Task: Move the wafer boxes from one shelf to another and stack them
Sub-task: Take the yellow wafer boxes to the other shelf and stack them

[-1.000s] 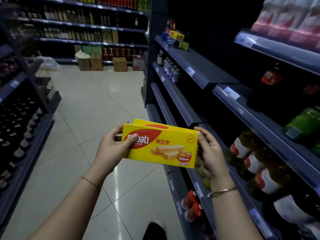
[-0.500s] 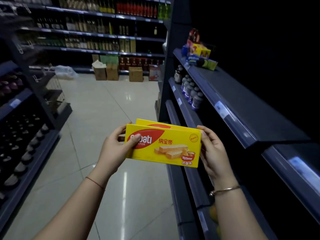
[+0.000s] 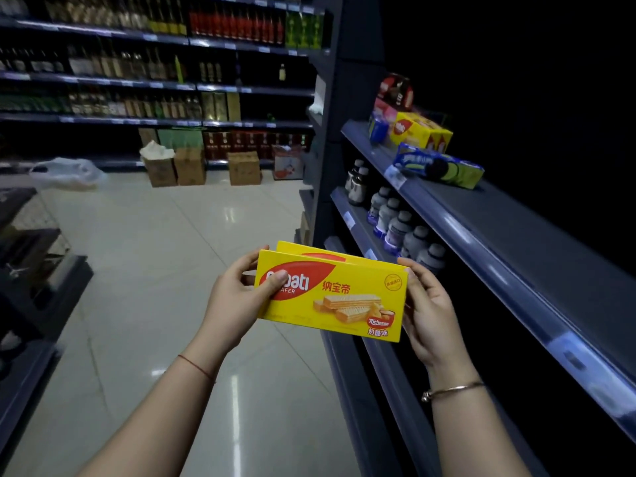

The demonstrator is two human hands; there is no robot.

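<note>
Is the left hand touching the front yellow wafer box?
Touching. The head view shows the left hand gripping the front yellow wafer box at its left end, thumb pressed over the red logo.

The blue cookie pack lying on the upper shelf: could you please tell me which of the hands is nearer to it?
Right. The right hand grips the wafer boxes' shelf-side end, below the blue cookie pack; the left hand holds the aisle-side end, farther away.

Wafer boxes (image 3: 332, 297) between both hands

Both forearms are bare, without sleeves. A thin red string (image 3: 196, 365) circles the left wrist; a slim metal bangle (image 3: 452, 390) circles the right.
</note>
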